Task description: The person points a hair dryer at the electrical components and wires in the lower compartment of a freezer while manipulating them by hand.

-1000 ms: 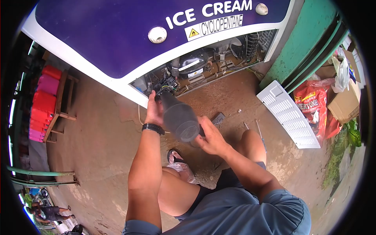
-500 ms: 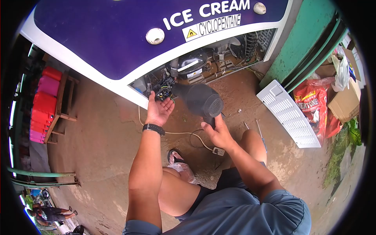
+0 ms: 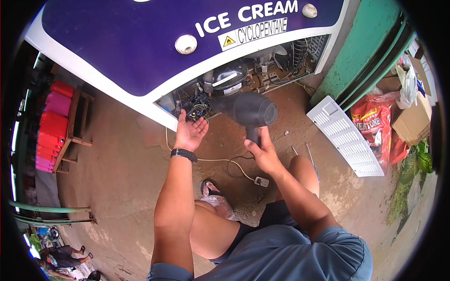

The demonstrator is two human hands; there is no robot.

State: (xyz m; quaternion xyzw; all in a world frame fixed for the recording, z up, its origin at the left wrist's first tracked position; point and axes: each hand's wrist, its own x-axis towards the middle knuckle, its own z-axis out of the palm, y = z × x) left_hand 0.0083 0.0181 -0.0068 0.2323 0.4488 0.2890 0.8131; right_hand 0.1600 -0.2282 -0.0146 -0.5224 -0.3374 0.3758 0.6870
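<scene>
- My right hand [image 3: 265,155] is closed round the handle of a dark grey hair dryer [image 3: 246,108]; the dryer lies level across my view, its nozzle pointing left at a tangle of wires [image 3: 198,108].
- My left hand [image 3: 190,135] is palm up and empty, fingers loosely spread, just below those wires; I cannot tell whether the fingertips touch them; a black wristband [image 3: 184,154] circles that wrist.
- Behind the wires, a black compressor [image 3: 230,77] sits in the open base of a purple and white cabinet [image 3: 136,51]; its lettering reads "ICE CREAM" and "CYCLOPENTANE".
- Below the dryer, a white socket block [image 3: 261,181] lies on the wet brown floor [image 3: 126,182], at the end of a pale cord [image 3: 220,159].
- To the right, a white slotted panel [image 3: 346,136] leans near a red bag [image 3: 372,119] and a cardboard box [image 3: 412,121].
- Far left, red and pink containers [image 3: 52,124] stand by a wooden frame [image 3: 75,126]; another person [image 3: 65,256] is below.
</scene>
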